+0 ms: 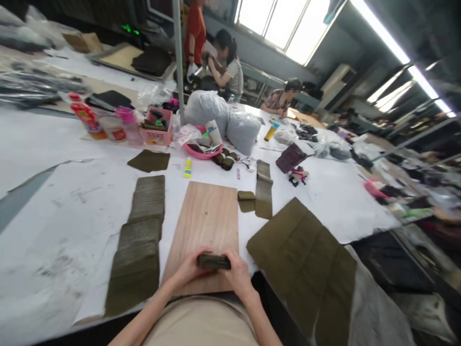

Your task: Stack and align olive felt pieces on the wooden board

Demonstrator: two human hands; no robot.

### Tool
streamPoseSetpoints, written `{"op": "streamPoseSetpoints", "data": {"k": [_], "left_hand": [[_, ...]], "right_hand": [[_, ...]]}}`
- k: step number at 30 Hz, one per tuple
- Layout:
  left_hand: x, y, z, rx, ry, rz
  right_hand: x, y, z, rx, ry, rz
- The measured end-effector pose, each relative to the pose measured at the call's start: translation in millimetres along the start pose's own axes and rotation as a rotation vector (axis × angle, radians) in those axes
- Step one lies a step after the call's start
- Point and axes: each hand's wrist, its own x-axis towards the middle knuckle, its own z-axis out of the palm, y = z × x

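Between my two hands is a small stack of dark olive fabric pieces (214, 261), seen edge-on above the near end of a wooden board (209, 211). My left hand (194, 265) grips its left end, and my right hand (236, 270) grips the right end. Left of the board lies a long overlapping row of olive fabric pieces (139, 245). Small folded olive pieces (247, 202) and a narrow olive strip (264, 190) lie off the board's far right corner. A large olive fabric sheet (306, 264) spreads out to the right.
Beyond the board stand a pink basket (203, 153) of small items, a yellow tube (188, 168) and stuffed plastic bags (243, 129). A red-labelled bottle (86, 115) and a pink box (157, 127) stand at far left. A metal post (179, 57) rises behind them. Several people sit or stand farther back.
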Motion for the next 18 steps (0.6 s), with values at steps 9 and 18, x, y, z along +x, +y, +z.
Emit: {"op": "streamPoseSetpoints", "data": {"k": [9, 18], "left_hand": [[7, -13, 3.0, -0.048, -0.054, -0.017], [9, 1, -1.9, 0.002, -0.117, -0.047]], "right_hand": [[-4, 5, 4, -0.131, -0.041, 0.06], [5, -8, -8, -0.252, -0.065, 0.06]]}}
